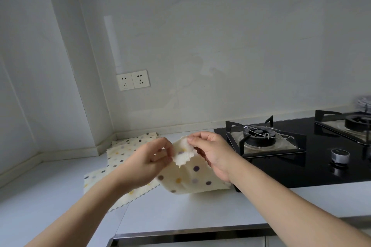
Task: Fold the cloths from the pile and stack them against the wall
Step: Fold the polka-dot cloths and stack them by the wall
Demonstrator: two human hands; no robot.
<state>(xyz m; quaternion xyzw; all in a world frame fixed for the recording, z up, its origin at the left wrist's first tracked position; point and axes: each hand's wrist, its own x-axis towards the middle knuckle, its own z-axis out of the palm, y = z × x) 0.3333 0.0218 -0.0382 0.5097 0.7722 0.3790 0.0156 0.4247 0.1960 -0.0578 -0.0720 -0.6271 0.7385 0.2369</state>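
Observation:
A cream cloth with coloured dots [189, 176] is lifted above the white counter, its lower part hanging in a curve. My left hand [149, 161] pinches its bunched white top edge from the left. My right hand [212, 151] pinches the same edge from the right, thumb and fingers closed on the fabric. Under my left forearm another dotted cloth [96, 179] lies flat on the counter. More dotted cloths [128, 145] lie spread behind it, reaching the wall corner.
A black gas hob [313, 158] takes up the counter's right side, with a burner grate [261, 138] close to my right hand and a knob [340, 155]. Two wall sockets [133, 80] sit above the cloths. The counter's front edge [190, 232] runs below.

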